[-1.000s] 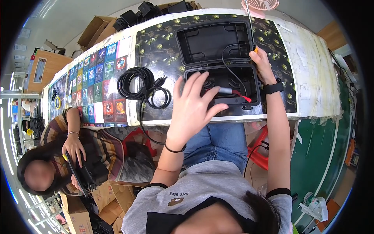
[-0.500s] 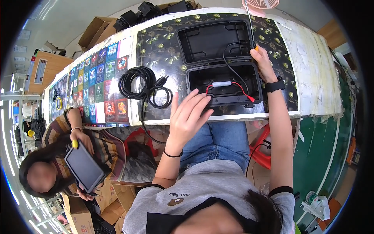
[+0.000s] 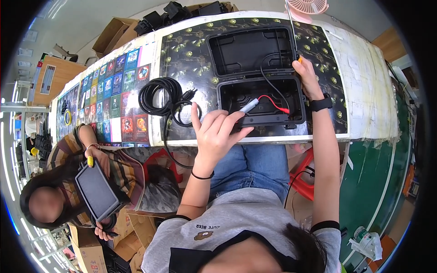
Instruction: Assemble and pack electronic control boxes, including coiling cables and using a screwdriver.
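A black plastic box [image 3: 255,120] lies with its lid [image 3: 251,52] hinged back on the table. Inside it a short light-blue tube [image 3: 249,106] sits slanted on a red wire [image 3: 269,98], which joins a black cable at the right. At the front rim, my left hand [image 3: 217,132] has its index fingertip at the tube's lower end and appears to hold the wire there; the grip itself is hidden. My right hand [image 3: 309,79], beside the box's upper right, is closed around an orange-handled tool with a long thin metal shaft [image 3: 291,27], resembling a screwdriver.
Coiled black cable [image 3: 159,96] with a plug lies left of the box. A pink fan [image 3: 307,7] stands at the far edge. To my left a person holds a dark rectangular panel [image 3: 98,189]. Cartons and black parts [image 3: 157,20] are beyond the table.
The light-blue tube has moved left and toward me, turning from level to slanted with my left hand at its end. The other person's panel has turned. My right hand stays nearly put.
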Available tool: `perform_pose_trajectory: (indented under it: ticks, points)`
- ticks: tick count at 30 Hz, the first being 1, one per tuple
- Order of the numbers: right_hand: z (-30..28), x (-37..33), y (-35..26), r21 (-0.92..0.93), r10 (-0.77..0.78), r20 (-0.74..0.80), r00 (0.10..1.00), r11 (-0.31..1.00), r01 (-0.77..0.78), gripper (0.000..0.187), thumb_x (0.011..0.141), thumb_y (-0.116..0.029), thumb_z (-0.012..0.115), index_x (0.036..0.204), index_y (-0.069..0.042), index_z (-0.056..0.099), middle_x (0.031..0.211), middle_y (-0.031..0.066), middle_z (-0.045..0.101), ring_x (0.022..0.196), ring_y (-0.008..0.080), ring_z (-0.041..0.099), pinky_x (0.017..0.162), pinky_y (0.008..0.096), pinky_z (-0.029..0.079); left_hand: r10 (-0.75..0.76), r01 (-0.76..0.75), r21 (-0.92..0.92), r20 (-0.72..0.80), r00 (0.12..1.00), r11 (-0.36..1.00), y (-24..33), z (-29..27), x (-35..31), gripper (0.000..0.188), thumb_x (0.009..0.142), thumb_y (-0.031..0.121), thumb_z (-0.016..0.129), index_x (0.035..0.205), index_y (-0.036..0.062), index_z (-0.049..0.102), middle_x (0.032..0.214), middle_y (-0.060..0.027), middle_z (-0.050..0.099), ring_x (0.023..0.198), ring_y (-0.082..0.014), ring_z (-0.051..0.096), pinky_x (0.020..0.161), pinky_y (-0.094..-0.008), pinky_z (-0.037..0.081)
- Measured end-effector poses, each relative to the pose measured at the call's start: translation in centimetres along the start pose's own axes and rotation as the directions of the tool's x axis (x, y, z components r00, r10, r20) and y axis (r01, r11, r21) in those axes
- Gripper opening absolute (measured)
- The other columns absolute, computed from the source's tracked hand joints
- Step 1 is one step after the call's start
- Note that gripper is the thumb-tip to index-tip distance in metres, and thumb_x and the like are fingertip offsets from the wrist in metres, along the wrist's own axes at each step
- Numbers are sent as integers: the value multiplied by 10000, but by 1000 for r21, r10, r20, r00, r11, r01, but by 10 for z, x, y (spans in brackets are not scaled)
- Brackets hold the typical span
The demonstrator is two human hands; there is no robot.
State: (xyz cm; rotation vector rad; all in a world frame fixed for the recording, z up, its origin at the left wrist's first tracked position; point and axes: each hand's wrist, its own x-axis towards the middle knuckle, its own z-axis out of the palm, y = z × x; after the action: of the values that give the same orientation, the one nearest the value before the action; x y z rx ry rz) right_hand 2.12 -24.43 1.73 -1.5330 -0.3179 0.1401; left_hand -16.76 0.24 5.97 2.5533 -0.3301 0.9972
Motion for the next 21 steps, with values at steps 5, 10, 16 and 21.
perform_pose_trajectory:
  ticks: [5, 10, 16, 21]
  points:
    - [3, 0, -4, -6, -13, -7, 1000, 1000, 13, 342, 889, -401, 648, 856, -89, 511, 792, -66, 412, 727, 39, 371, 627, 217, 317, 52, -55, 27, 93, 994, 998, -3, -1, 6, 345, 682, 367, 800, 935, 150, 711, 749, 22, 602, 710, -127, 594, 1145, -544, 213]
    - [1, -1, -5, -41, -16, -1, 1000, 999, 16, 339, 890, -392, 647, 821, -90, 508, 768, -67, 405, 711, 43, 360, 617, 225, 307, 18, -12, -90, 59, 998, 996, 0, 3, -4, 502, 707, 384, 779, 1101, 94, 665, 906, -15, 651, 794, -172, 614, 1111, -529, 282]
    - [5, -2, -8, -55, -20, 20, 1000, 998, 21, 365, 885, -408, 656, 798, -94, 492, 751, -68, 403, 694, 42, 353, 586, 230, 292, 58, -54, -43, 91, 994, 998, 19, -7, 8, 486, 701, 382, 782, 1089, 114, 661, 1087, -34, 635, 967, -194, 615, 1065, -487, 331]
    - [-1, -4, -3, -15, -22, 31, 999, 1000, 23, 376, 872, -423, 673, 808, -98, 496, 745, -64, 414, 680, 36, 384, 575, 220, 315, 154, -128, -168, 152, 976, 977, 42, 2, 26, 431, 718, 314, 753, 1091, 119, 657, 1116, -17, 626, 1031, -179, 597, 1017, -417, 393]
